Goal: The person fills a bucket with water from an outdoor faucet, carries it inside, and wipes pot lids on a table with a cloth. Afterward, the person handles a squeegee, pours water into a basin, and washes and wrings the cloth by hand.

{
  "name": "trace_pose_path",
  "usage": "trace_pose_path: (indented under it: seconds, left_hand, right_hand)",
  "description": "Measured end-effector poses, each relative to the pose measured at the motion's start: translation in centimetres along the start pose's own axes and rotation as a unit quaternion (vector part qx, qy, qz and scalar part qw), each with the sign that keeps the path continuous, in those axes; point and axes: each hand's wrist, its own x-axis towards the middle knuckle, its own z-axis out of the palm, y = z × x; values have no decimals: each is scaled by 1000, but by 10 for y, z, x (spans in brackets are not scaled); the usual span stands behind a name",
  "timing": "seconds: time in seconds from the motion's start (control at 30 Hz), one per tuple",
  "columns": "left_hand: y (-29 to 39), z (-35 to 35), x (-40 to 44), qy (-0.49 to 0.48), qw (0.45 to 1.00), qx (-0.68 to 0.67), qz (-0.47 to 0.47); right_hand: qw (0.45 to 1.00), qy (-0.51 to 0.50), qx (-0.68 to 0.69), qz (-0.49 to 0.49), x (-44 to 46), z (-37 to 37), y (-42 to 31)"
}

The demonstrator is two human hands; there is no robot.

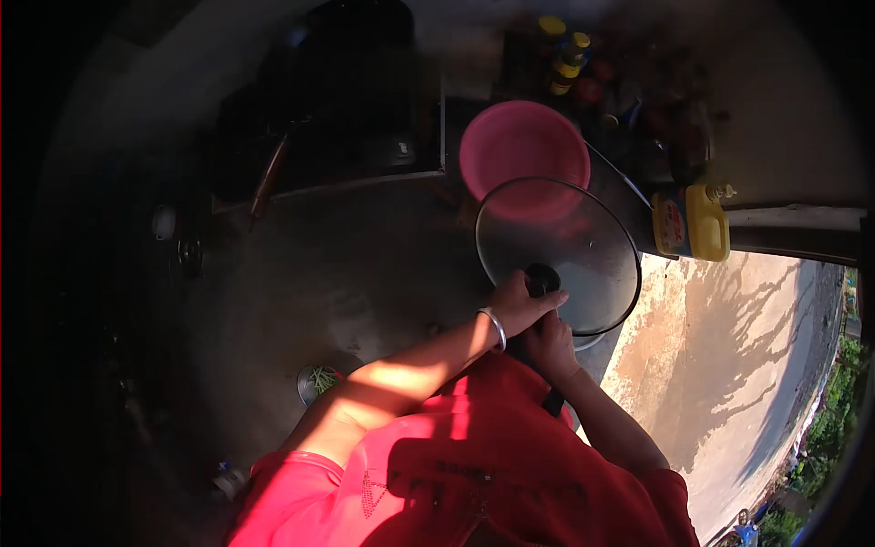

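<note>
A round glass lid with a dark rim and black knob is in front of me, slightly right. My left hand, with a silver bangle on the wrist, is closed on the knob. Just below it, my right hand has its fingers curled in close to my body. What lies inside that grip is mostly hidden, though dark parts show around it. Beyond the lid stands a pink basin, partly overlapped by the lid's far edge.
A yellow jug stands right of the basin, with yellow-capped bottles farther back. At back left is a dark stove-like surface. A small bowl of green vegetables sits left of my arm. Sunlit ground lies to the right.
</note>
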Motion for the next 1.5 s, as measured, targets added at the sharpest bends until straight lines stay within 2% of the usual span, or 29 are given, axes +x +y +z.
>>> trace_pose_path:
  seconds: [0.03, 0.07, 0.1, 0.13, 0.17, 0.23, 0.27, 0.3, 0.37, 0.4, 0.43, 0.5, 0.53, 0.57, 0.63, 0.67, 0.7, 0.77, 0.83, 1.0, 1.03, 1.1, 1.2, 1.27, 1.3, 1.37, 1.43, 1.47, 1.5]
  left_hand:
    - [-20, -15, -13, 89, 995, 32, -14]
    - [-44, -32, -26, 135, 991, 2, 2]
    - [-100, -40, -14, 103, 976, -192, -4]
    - [-105, -69, -44, 99, 953, -281, -63]
    - [-113, -99, -79, 91, 918, -367, -119]
    - [-177, -129, -124, 131, 869, -470, -84]
    - [-188, -145, -155, 191, 834, -508, -98]
    - [-233, -155, -174, 189, 777, -600, -35]
    - [-286, -178, -220, 210, 756, -615, 70]
    - [-302, -188, -244, 259, 693, -672, 33]
    - [-311, -199, -270, 302, 679, -663, 92]
    - [-348, -215, -314, 359, 707, -589, 155]
    - [-366, -223, -329, 377, 677, -605, 185]
    - [-374, -236, -350, 389, 692, -545, 269]
    - [-382, -249, -374, 457, 608, -611, 220]
    - [-394, -256, -384, 501, 625, -565, 199]
    - [-414, -265, -385, 496, 606, -562, 266]
    - [-383, -296, -418, 584, 608, -526, 115]
    - [-408, -320, -424, 594, 591, -527, 142]
    - [-435, -375, -452, 602, 534, -562, 194]
    - [-441, -384, -456, 608, 525, -565, 189]
    - [-451, -402, -467, 618, 507, -566, 203]
    - [-464, -431, -484, 621, 486, -580, 207]
    - [-473, -455, -494, 632, 464, -588, 201]
    - [-486, -465, -495, 630, 446, -599, 215]
    - [-518, -485, -499, 638, 425, -599, 232]
    - [-546, -512, -510, 632, 413, -614, 230]
    - [-563, -527, -517, 623, 415, -617, 242]
    - [-576, -544, -525, 628, 410, -615, 243]
  right_hand:
    - [999, -19, 6, -39, 5, 19, -21]
    - [992, -92, -63, -57, 8, 36, -40]
    - [975, -159, -140, -70, 6, 50, -55]
    - [956, -97, -93, -259, 4, 73, -63]
    - [939, -210, -172, -212, -2, 90, -93]
    - [891, -276, -236, -274, -16, 137, -139]
    - [889, -341, -245, -184, -25, 171, -161]
    - [847, -351, -335, -216, -39, 215, -168]
    - [788, -363, -240, -436, -74, 211, -219]
    - [771, -350, -148, -510, -85, 219, -225]
    - [738, -342, -69, -578, -90, 225, -234]
    - [715, -522, -26, -464, -84, 232, -261]
    - [714, -584, -54, -383, -74, 241, -268]
    - [708, -635, -87, -297, -58, 249, -273]
    - [756, -543, -76, -357, -9, 281, -241]
    - [767, -520, -139, -349, 24, 298, -218]
    - [777, -492, -199, -339, 58, 316, -199]
    - [759, -506, -227, -341, 108, 343, -183]
    - [760, -527, -284, -253, 131, 363, -216]
    - [734, -571, -288, -230, 180, 453, -258]
    - [726, -578, -292, -232, 185, 473, -273]
    - [639, -566, -271, -446, 194, 517, -298]
    - [630, -590, -251, -439, 185, 582, -357]
    - [597, -605, -298, -434, 172, 616, -402]
    - [631, -616, -296, -367, 162, 626, -430]
    - [606, -614, -300, -407, 169, 662, -447]
    - [597, -614, -337, -390, 179, 697, -470]
    - [369, -532, -387, -656, 210, 741, -446]
    - [431, -583, -432, -535, 219, 756, -456]
